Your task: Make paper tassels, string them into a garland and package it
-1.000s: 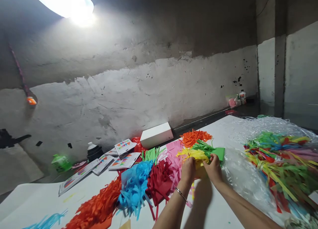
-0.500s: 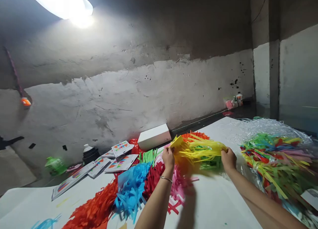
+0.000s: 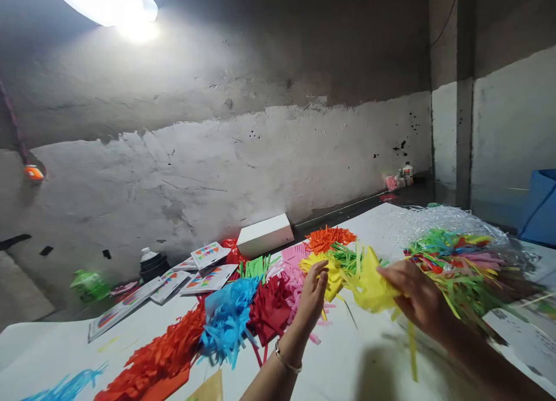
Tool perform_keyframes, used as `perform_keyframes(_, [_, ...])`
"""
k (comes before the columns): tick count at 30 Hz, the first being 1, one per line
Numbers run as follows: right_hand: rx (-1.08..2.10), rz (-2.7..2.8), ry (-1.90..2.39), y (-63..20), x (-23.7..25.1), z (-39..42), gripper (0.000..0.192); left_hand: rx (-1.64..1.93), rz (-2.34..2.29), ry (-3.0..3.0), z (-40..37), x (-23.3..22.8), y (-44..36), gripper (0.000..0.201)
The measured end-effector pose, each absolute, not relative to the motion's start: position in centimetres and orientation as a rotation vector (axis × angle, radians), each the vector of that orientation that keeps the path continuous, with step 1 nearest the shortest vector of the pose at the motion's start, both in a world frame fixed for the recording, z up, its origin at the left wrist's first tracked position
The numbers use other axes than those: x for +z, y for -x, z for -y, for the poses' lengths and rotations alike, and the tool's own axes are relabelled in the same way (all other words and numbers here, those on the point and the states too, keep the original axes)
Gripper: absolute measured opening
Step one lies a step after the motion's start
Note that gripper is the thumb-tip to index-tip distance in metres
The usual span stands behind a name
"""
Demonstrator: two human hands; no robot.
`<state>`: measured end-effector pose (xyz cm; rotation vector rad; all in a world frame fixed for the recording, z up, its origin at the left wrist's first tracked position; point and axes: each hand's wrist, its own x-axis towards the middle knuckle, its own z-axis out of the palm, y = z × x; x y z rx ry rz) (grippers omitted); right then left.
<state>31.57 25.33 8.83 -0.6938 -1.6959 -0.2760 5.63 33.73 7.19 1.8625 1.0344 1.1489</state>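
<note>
Your left hand has let go of the yellow fringed paper since half a second ago, and your right hand alone has carried it rightward and lower, no longer stretched between both hands. Largest around you is the white table, with the clear plastic bag of mixed fringe strips lying on its right side, just beyond your right hand. Across the middle runs a row of fringe piles: orange-red, blue, red, pink, a remaining yellow pile, green and orange. Behind them sits a white box near the wall, with printed cards to its left. Your right hand's fingers are pinched together on the yellow fringed paper, which hangs just above the table with one strip dangling. Your left hand is spread, fingers apart, holding nothing, hovering close over the pink and yellow piles.
</note>
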Motion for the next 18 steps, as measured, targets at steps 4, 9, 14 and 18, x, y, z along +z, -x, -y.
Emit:
perform_keyframes(4, [-0.522, 2.049, 0.482, -30.2, 8.5, -19.0, 0.036, 0.862, -0.766, -1.810, -27.5, 10.7, -6.6, 0.072])
perform_keyframes(9, [-0.488, 2.037, 0.454, -29.2, 5.2, -14.6, 0.035, 0.596, -0.663, -1.560, -21.8, 10.3, -6.1, 0.054])
perform_keyframes(14, [-0.364, 1.890, 0.576, -28.0, 3.3, -13.0, 0.042, 0.719, -0.633, -1.329, -16.8, 7.8, -4.9, 0.063])
perform_keyframes(18, [-0.404, 1.846, 0.547, -27.4, 3.5, -12.7, 0.047, 0.701, -0.521, -0.998, -13.2, 4.3, -5.3, 0.071])
